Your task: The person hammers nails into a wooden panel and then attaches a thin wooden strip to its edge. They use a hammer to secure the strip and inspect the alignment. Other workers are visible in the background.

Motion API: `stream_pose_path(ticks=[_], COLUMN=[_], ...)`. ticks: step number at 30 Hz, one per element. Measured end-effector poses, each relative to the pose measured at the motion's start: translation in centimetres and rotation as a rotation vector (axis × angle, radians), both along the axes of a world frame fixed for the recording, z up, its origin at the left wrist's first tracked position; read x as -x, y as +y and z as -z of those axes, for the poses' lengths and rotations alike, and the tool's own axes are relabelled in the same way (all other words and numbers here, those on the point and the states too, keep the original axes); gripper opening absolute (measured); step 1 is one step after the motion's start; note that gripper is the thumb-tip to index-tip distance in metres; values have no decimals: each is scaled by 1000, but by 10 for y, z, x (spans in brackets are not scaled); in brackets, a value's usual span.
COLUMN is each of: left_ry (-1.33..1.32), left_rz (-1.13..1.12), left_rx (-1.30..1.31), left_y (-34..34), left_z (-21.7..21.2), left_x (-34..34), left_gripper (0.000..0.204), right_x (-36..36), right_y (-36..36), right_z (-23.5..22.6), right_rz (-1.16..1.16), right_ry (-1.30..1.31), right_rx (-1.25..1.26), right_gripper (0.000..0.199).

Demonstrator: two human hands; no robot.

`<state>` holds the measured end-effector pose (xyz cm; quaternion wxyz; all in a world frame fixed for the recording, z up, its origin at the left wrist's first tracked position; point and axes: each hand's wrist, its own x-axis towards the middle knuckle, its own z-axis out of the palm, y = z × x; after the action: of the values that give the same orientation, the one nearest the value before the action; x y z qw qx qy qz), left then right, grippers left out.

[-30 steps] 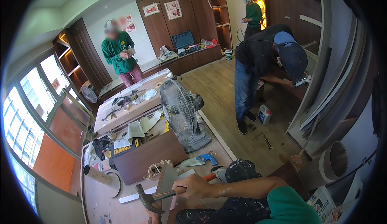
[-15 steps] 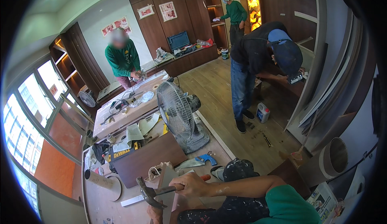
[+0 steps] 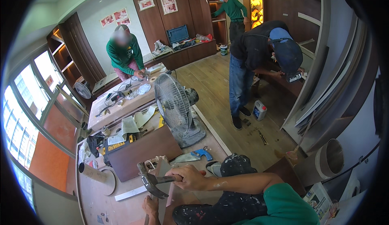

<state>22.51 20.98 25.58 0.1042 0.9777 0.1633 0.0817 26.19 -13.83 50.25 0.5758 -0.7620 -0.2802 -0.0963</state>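
Note:
My right hand [image 3: 187, 178] is closed around the handle of a claw hammer [image 3: 153, 184], held across in front of me. Below the hammer's head my left hand [image 3: 150, 205] has its fingers curled round a thin, shaft-like thing, largely covered by the hand and hammer. Close beside both hands stands a pale board [image 3: 163, 169] on edge. Beyond it a brown panel [image 3: 146, 152] lies tilted on the worktable, and a handsaw [image 3: 200, 154] with a blue grip rests to its right.
A dusty fan [image 3: 176, 107] stands on the worktable [image 3: 95, 202]. Left of my hands are a cardboard tube [image 3: 91, 172] and a white strip [image 3: 130, 193]. One person [image 3: 259, 54] bends at right near a jug [image 3: 259, 110]; two others in green work farther off.
The view has shifted slightly, and both my hands keep nearly the same place beside the board. At the back, the far person in green has turned and stretched an arm toward the shelves.

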Motion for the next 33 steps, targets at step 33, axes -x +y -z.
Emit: stream_pose_path(ticks=[33], left_ry=[-11], left_rz=[11], left_rx=[-8], left_y=[-4], left_z=[0], left_x=[3], left_gripper=[50], right_x=[-4], right_y=[0], right_z=[0], right_rz=[-19], right_ry=[224], right_rx=[-187], right_gripper=[14])
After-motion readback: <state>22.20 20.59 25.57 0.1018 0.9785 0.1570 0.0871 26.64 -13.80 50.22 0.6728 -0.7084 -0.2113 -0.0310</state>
